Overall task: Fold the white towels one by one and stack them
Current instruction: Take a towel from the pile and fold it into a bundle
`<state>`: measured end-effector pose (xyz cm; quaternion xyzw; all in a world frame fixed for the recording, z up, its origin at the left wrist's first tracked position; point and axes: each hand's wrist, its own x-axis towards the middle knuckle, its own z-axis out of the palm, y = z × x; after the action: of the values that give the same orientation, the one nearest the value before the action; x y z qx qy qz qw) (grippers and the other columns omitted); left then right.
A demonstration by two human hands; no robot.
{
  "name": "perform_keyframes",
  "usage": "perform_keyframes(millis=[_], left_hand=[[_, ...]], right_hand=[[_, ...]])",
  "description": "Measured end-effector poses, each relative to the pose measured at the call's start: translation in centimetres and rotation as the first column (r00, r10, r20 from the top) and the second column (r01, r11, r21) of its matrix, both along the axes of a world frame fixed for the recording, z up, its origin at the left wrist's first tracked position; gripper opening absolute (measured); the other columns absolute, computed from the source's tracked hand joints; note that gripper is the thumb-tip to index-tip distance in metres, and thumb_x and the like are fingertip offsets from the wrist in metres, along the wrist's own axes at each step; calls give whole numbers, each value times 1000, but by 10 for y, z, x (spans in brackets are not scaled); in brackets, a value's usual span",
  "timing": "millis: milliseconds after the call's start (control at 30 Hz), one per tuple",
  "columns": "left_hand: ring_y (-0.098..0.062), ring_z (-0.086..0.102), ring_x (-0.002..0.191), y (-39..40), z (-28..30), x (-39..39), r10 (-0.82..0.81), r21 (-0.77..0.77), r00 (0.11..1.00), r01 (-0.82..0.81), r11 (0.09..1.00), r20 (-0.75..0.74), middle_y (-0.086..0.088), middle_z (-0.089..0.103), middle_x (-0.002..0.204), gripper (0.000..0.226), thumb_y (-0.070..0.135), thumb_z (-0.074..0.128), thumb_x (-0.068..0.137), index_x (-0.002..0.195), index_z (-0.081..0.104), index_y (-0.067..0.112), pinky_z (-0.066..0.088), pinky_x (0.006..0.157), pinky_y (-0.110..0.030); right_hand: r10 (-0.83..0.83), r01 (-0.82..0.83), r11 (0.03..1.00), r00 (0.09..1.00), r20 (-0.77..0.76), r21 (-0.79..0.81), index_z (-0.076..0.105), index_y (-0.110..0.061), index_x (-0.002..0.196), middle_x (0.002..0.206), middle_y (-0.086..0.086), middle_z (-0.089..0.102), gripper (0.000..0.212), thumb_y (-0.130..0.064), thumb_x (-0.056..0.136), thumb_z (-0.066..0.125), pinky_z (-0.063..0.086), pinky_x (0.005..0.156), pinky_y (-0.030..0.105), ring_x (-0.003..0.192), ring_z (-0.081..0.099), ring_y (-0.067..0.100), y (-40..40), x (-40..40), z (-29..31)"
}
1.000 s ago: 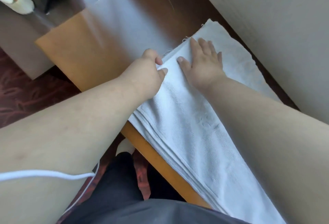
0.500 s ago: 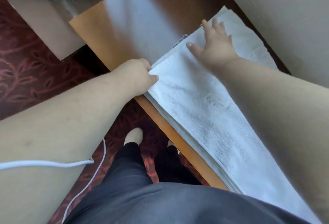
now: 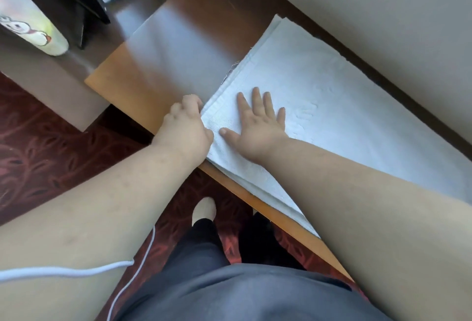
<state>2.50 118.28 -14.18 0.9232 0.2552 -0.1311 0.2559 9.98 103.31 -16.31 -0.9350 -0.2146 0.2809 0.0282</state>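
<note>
- My right hand lies flat on the top towel, fingers spread and straight, palm pressing the cloth down near its left end; it grips nothing.
- My left hand is curled at the towel's short left edge, knuckles up; the fingertips are tucked against the hem, and I cannot tell whether they pinch it or only push it square.
- The towels lie in a layered pile along the table's right side, running towards the wall; stepped edges show at the near long side, just overhanging the table's front rim.
- The cloth is white terry, soft and limp, with a fine looped pile and a flatter woven band at the hem; a faint raised pattern shows in the middle.
- I judge it light and floppy: it will sag if lifted by one point, so the corners or the hemmed edge are the place to hold it.
- The table is smooth, glossy wood, so I expect the pile to slide easily unless pressed.
- Beyond it: a plain pale wall and patterned red carpet.
</note>
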Motion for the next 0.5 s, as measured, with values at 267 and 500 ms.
perform_keyframes(millis=[267,500], left_hand=[[-28,11,148,-2,-29,-10,-610,244,791,601,761,-44,-3,9,163,77,7,44,91,156,10,27,29,113,-39],[-30,-2,149,-36,-2,14,-811,357,546,815,456,-210,-6,-6,163,90,6,45,84,154,-3,35,10,121,-40]], right_hand=[[-311,413,799,906,-289,437,26,-28,155,163,-3,20,64,-17,94,42,15,116,27,150,16,16,-18,12,33],[-554,551,832,831,56,62,25,-31,154,165,4,9,54,-28,102,38,10,122,44,152,3,24,-166,-85,34]])
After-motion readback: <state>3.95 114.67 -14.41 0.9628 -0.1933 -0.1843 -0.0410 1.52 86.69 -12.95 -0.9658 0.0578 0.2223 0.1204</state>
